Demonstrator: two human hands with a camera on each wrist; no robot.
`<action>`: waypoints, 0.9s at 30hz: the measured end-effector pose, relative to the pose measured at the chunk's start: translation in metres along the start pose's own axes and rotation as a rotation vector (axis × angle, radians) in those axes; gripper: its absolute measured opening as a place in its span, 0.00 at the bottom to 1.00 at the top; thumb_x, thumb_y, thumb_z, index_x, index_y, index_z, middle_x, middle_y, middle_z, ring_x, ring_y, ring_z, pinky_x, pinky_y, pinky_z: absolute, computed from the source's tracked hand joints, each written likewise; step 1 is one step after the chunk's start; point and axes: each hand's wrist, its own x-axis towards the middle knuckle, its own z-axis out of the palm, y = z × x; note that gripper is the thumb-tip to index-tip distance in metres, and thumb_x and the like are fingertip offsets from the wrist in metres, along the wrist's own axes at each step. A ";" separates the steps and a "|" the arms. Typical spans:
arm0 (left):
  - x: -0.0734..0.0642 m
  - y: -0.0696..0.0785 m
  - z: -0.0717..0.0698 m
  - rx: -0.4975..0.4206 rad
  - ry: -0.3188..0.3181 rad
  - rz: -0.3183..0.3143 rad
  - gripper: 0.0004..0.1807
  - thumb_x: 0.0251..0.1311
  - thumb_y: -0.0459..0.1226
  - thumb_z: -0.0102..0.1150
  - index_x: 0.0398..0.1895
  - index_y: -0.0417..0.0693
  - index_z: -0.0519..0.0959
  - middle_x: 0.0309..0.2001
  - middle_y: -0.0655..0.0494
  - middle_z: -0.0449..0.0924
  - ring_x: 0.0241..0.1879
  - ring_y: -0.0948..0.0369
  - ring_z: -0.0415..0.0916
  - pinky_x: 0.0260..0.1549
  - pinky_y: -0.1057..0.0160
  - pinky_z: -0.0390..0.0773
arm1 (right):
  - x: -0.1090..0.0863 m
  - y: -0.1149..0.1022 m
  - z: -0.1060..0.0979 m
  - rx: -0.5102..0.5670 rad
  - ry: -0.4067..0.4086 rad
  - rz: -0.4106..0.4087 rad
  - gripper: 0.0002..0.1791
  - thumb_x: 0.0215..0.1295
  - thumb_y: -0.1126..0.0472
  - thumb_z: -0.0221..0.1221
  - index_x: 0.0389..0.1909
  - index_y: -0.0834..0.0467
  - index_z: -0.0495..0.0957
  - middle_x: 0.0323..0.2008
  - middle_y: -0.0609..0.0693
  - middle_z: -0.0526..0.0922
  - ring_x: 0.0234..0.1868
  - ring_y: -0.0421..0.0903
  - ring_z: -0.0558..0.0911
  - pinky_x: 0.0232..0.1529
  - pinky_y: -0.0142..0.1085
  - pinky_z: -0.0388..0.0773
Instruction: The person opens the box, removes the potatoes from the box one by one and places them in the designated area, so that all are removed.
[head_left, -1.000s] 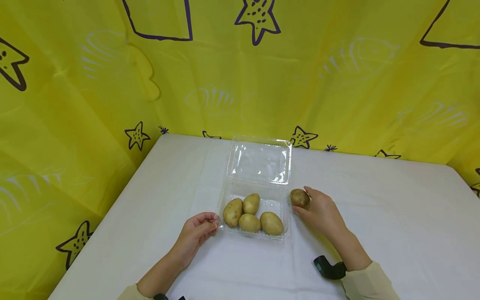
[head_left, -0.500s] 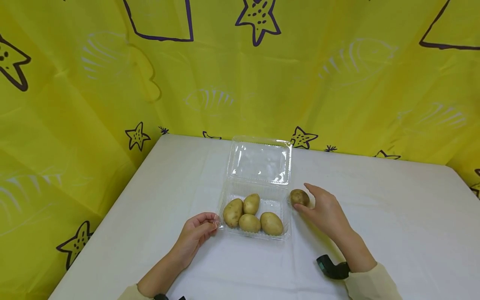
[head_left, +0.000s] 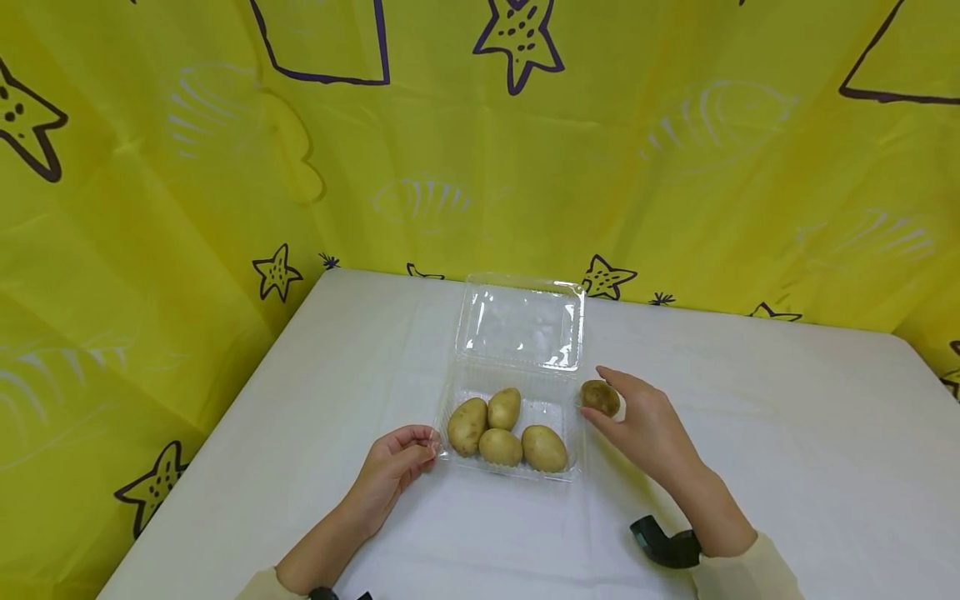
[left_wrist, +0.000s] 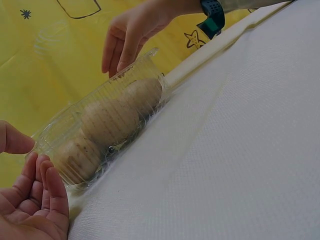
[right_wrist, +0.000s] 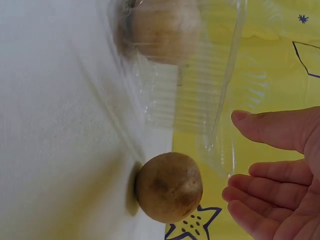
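Observation:
A clear plastic clamshell container (head_left: 540, 410) stands on the table, lid (head_left: 521, 325) folded back. Inside lie several pale potatoes (head_left: 467, 427). My left hand (head_left: 393, 468) pinches the container's near left corner between thumb and fingers, as the left wrist view also shows. A single browner potato (head_left: 600, 399) rests on the table right beside the container's right wall. Around it my right hand (head_left: 648, 425) is spread, thumb on the near side and fingers on the far side. In the right wrist view, a gap shows between this potato (right_wrist: 170, 187) and the relaxed fingers (right_wrist: 272, 187).
A white cloth covers the table (head_left: 765, 433). Behind and to the left hangs a yellow curtain (head_left: 465, 133) printed with starfish and fish. A black wrist device (head_left: 666, 546) sticks out from the right wrist, low over the table.
My right hand has loosened from around the browner potato, its fingers spreading wider apart. The potato stays in about the same spot. My left hand and the container have not moved.

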 end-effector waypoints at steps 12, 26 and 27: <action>0.000 0.000 0.000 0.005 0.011 -0.003 0.09 0.55 0.27 0.50 0.39 0.31 0.70 0.34 0.53 0.73 0.34 0.63 0.72 0.38 0.68 0.74 | -0.001 -0.017 0.003 0.053 -0.006 -0.089 0.29 0.50 0.64 0.67 0.53 0.70 0.71 0.47 0.63 0.78 0.45 0.56 0.77 0.47 0.50 0.72; 0.000 0.000 -0.001 0.003 0.008 -0.005 0.08 0.56 0.27 0.50 0.39 0.31 0.70 0.34 0.53 0.73 0.35 0.63 0.72 0.39 0.68 0.74 | 0.000 -0.023 0.003 0.056 -0.054 -0.135 0.29 0.50 0.63 0.67 0.53 0.71 0.72 0.48 0.63 0.77 0.47 0.57 0.77 0.48 0.49 0.73; 0.001 0.000 -0.001 0.002 0.007 -0.005 0.08 0.56 0.27 0.50 0.39 0.31 0.70 0.34 0.53 0.73 0.35 0.63 0.72 0.38 0.68 0.74 | 0.000 -0.023 0.004 0.062 -0.060 -0.135 0.30 0.49 0.62 0.67 0.53 0.71 0.71 0.48 0.63 0.77 0.46 0.57 0.77 0.47 0.48 0.73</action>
